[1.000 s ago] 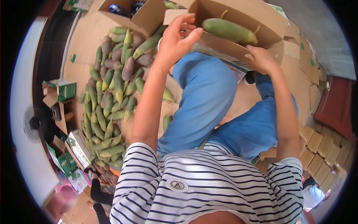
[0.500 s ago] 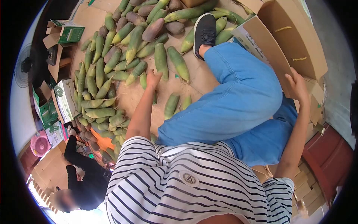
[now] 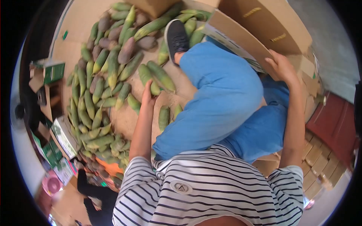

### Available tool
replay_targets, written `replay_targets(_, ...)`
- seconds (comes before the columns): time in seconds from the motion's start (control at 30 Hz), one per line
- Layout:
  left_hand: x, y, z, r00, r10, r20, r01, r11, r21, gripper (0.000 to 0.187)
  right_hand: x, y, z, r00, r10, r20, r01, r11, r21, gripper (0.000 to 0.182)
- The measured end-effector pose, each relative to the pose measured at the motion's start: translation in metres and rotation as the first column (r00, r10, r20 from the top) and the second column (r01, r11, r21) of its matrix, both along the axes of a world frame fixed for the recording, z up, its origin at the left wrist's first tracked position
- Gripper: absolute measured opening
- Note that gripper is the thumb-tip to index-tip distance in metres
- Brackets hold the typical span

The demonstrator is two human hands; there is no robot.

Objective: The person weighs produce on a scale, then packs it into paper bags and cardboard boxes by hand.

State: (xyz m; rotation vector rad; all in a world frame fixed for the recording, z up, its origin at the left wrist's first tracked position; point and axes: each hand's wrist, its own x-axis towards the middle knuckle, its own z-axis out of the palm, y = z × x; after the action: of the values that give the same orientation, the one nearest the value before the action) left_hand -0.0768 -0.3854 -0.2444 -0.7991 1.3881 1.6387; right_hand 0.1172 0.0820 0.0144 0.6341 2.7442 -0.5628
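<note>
My left hand [image 3: 149, 94] is closed around the lower end of a green radish [image 3: 146, 76] lying on the cardboard-covered floor. A second long green radish [image 3: 161, 76] lies right beside it. My right hand [image 3: 283, 67] grips the upper edge of an open cardboard box [image 3: 245, 41], thumb on one side of the panel; some of its fingers are hidden. Shorter green radishes [image 3: 164, 117] lie near my bent leg. To the left spreads a large heap of green radishes [image 3: 98, 90], with several purplish ones [image 3: 126, 51] among them.
My shoe [image 3: 176, 39] rests among the radishes near the box. Green-and-white cartons [image 3: 65, 137] stand along the left. A co-worker's dark-clothed body [image 3: 100, 203] is at the lower left, near a pink fan [image 3: 52, 184]. Stacked brown blocks [image 3: 320, 162] are at the right.
My left hand has reached forward and closed on the end of the green radish. My right hand still holds the box edge. The whole view has shifted and turned.
</note>
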Motion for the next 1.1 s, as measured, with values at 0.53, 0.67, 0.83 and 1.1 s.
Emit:
replay_targets(0.53,0.000,0.276,0.310,-0.384,-0.146,-0.912,0.511,0.789,-0.342,0.052,-0.003,-0.013,0.013,0.996,-0.039,0.086,0.031,0.995,0.091,0.036)
replay_targets(0.67,0.000,0.246,0.260,-0.321,-0.190,-0.928,0.403,0.859,-0.316,0.046,0.006,0.002,-0.011,1.000,0.004,-0.016,-0.003,0.999,0.051,0.036)
replay_targets(0.83,-0.007,0.110,0.108,0.058,-0.701,-0.711,0.372,0.676,-0.636,0.036,0.005,0.012,-0.012,0.999,-0.029,-0.015,0.030,0.996,0.079,0.033)
replay_targets(1.1,0.009,0.001,-0.030,0.654,-0.736,-0.175,0.438,0.557,-0.705,0.060,-0.004,0.001,0.000,0.996,-0.019,0.088,0.016,0.999,0.039,0.032)
